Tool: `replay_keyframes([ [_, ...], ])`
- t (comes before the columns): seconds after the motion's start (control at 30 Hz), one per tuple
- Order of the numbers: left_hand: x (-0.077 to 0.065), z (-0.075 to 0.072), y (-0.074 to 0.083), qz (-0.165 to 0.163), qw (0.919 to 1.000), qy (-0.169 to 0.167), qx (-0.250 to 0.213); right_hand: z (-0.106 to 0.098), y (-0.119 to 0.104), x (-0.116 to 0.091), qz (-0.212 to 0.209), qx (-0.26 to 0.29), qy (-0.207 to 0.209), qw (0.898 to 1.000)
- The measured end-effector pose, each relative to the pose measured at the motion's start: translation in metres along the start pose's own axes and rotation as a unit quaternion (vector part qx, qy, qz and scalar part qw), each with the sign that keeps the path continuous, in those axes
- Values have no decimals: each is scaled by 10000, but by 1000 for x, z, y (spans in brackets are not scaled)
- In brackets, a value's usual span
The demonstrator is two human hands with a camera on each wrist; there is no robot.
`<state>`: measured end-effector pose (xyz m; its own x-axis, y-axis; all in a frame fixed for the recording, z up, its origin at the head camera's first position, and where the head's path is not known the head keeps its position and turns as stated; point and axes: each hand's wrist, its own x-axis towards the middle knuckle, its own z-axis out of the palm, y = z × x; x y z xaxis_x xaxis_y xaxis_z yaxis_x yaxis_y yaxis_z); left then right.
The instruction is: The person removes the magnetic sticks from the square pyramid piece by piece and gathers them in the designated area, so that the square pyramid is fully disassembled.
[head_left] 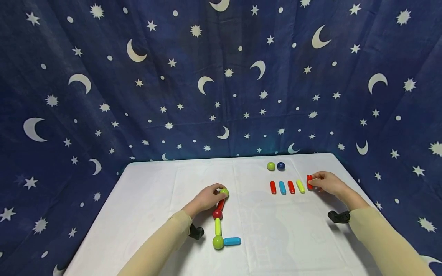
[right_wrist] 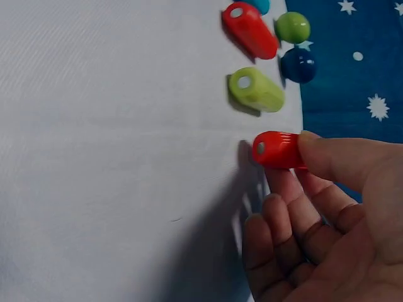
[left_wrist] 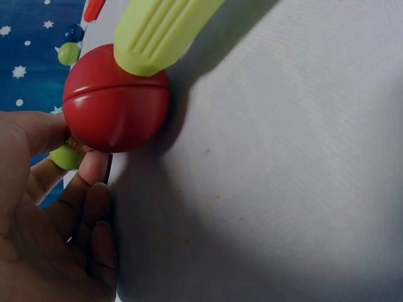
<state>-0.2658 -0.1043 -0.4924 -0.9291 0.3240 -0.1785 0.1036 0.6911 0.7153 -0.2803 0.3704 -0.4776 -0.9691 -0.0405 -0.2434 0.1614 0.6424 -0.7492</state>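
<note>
My left hand (head_left: 208, 197) grips a green ball (head_left: 225, 192) at the far end of a joined chain. From that ball a red rod (head_left: 221, 204) leads to a red ball (head_left: 217, 214), which fills much of the left wrist view. A yellow-green rod (head_left: 218, 227) links it to a larger-looking green ball (head_left: 218, 242), where a blue rod (head_left: 232, 241) sticks out to the right. Over at the right, my right hand (head_left: 329, 184) pinches a loose red rod (right_wrist: 277, 150) between thumb and fingers; a grey metal dot shows on its end.
Left of the right hand lies a row of several loose rods, among them a yellow-green one (head_left: 300, 186) and a blue one (head_left: 282, 187). Behind them sit a green ball (head_left: 271, 166) and a dark blue ball (head_left: 281, 166). A starry curtain (head_left: 221, 76) hangs behind the white table (head_left: 155, 184).
</note>
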Motion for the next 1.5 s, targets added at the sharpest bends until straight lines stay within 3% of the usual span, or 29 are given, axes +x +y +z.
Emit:
replay_keyframes([
  [0.4,-2,-1,2,-22,10000,-6,-40,5,8,8,373,-274,0,9989],
  [1.27,-4,3,-1,-41,9999,91,-1,10,8,5,377,-394,170,9984],
  [1.5,-14,6,-4,32,9998,151,-84,8,-3,-5,211,-473,878,9948],
])
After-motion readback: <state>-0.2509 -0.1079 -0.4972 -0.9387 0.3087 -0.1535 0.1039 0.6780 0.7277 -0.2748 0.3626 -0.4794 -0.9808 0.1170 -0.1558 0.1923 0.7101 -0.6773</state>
